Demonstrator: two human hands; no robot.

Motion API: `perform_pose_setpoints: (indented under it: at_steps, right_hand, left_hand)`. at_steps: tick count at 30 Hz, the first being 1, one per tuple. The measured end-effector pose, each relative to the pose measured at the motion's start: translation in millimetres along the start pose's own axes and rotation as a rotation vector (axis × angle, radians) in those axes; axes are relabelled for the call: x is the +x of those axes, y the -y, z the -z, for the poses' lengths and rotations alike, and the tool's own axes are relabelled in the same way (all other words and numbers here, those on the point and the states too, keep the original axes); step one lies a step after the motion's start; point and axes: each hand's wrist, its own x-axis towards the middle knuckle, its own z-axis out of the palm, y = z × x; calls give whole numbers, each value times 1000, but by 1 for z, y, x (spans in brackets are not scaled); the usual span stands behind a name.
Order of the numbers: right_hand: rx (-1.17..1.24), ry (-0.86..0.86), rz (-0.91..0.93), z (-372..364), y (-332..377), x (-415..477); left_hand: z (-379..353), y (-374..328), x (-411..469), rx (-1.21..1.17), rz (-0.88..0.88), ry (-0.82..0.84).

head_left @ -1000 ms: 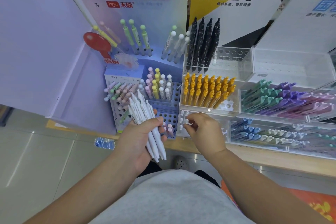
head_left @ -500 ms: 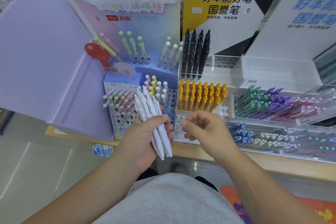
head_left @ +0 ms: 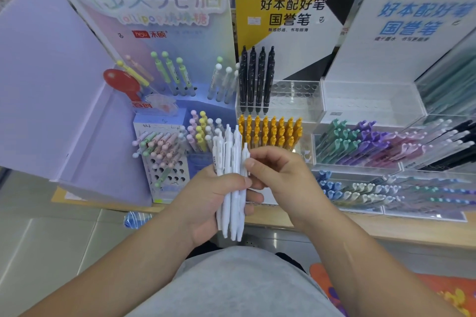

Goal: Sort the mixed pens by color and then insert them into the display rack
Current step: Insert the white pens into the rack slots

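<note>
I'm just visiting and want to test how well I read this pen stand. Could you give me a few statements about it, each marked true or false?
1. The left hand grips a bundle of white pens. True.
2. The right hand hangs empty, away from the bundle. False: its fingers pinch the rightmost pen of the bundle.
3. Four black pens stand upright in the clear rack. True.
4. The orange pens stand behind the black pens. False: they fill the lower tier in front of them, nearer the person.
</note>
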Motion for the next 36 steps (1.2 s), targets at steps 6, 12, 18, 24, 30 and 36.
perform_pose_setpoints:
  at_steps: [6,12,18,24,30,36]
  right_hand:
    - [35,-34,-3,5,-3,0]
    - [251,-223,161,21,5,-1]
    - [-18,-294,213,32,-4,-3]
    - [-454,-222,204,29,-48,4]
    - [-639,-178,229,26,-81,13]
    - [-809,-115,262,24,-105,17]
  left_hand:
    - [0,0,-2,14,-26,18]
    - [11,4,3,-172,-69,-190]
    - [31,13,-2,-214,-63,-282]
    - [41,17,-7,-233,-47,-302]
    - [45,16,-11,-250,-56,-291]
    - [49,17,-17,-233,-63,-257]
